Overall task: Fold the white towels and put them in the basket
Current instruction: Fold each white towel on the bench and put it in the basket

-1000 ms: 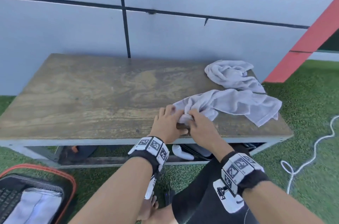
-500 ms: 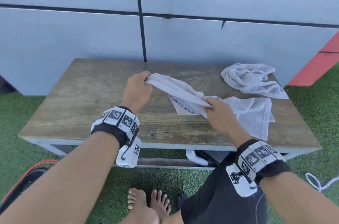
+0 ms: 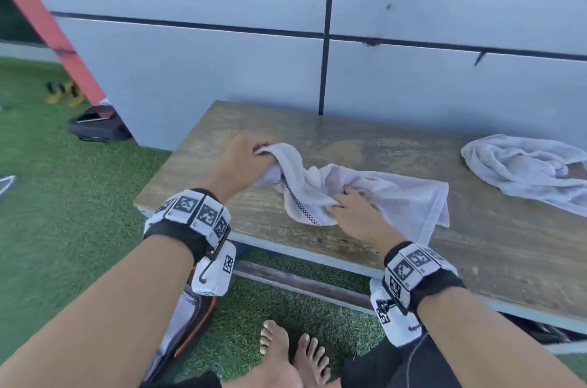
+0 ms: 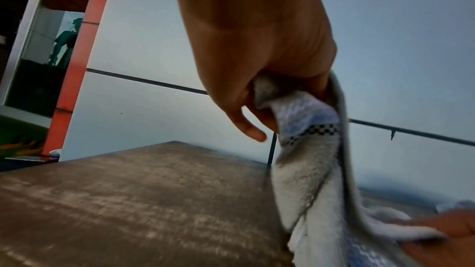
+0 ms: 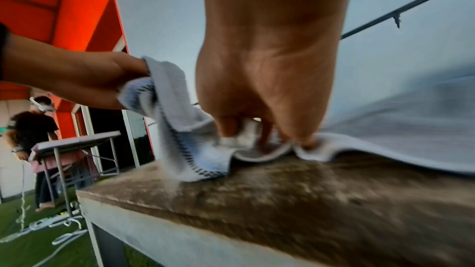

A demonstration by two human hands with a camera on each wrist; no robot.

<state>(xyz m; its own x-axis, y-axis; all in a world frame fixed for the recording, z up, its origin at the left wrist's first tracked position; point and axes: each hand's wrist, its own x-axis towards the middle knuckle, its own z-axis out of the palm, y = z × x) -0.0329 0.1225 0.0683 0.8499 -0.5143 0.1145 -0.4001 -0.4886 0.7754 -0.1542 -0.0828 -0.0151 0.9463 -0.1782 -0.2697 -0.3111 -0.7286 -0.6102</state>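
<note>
A white towel [image 3: 365,194] with a checkered black stripe lies bunched on the wooden surface [image 3: 317,140]. The left hand [image 3: 238,162] grips its raised far corner with curled fingers; the right hand [image 3: 359,213] pinches a near fold against the surface. A second crumpled towel [image 3: 521,168] lies apart, further right.

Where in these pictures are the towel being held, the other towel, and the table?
held towel [image 3: 397,197], head view, flat middle part
other towel [image 3: 521,171], head view, crumpled middle
table [image 3: 365,140], head view, bare wooden top
</note>
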